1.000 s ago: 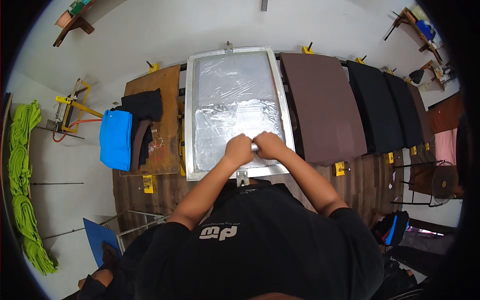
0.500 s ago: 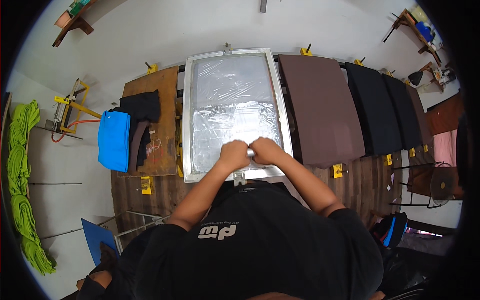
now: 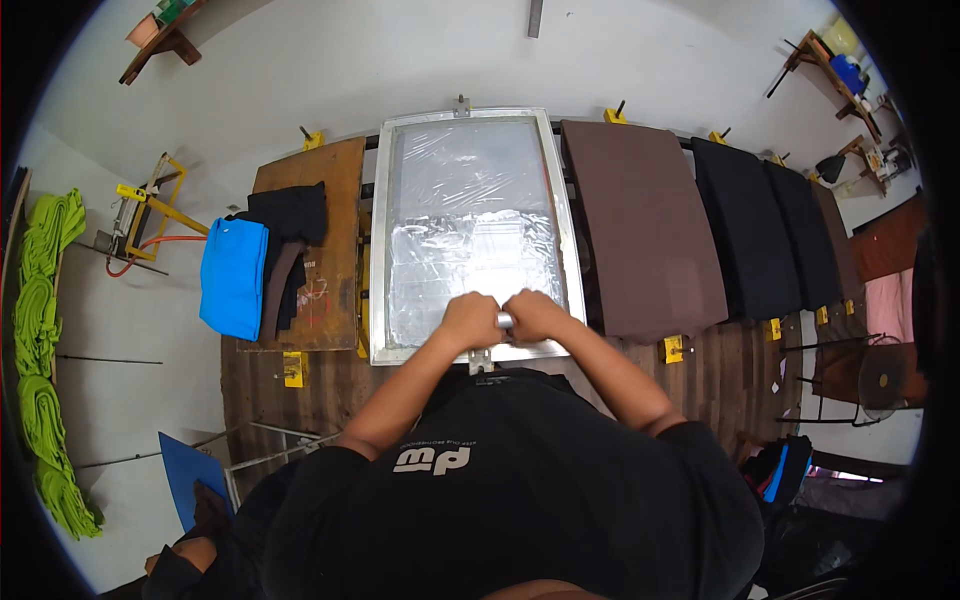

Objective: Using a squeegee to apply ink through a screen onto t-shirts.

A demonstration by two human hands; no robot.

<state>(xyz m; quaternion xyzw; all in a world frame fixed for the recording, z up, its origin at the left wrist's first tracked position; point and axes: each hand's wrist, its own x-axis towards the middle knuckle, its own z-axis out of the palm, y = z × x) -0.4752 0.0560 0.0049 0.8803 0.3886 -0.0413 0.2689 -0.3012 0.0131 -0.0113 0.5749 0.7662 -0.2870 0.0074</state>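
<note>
In front of me a screen-printing frame with a silver metal rim lies lengthwise, its mesh covered by wrinkled clear film that glares in the near half. Near its close edge, my left hand and my right hand are closed side by side on a squeegee. Only a short silver piece of its handle shows between the fists; the rest is hidden under them. A metal clamp holds the frame's near edge by my shirt.
Left is a brown board carrying a folded blue garment and dark cloth. Brown fabric and black fabric cover boards to the right. Green garments hang far left. Another person's limb shows lower left.
Both hands, still gripping the squeegee, have come slightly closer to me, toward the frame's near edge. The whole view has shifted a little.
</note>
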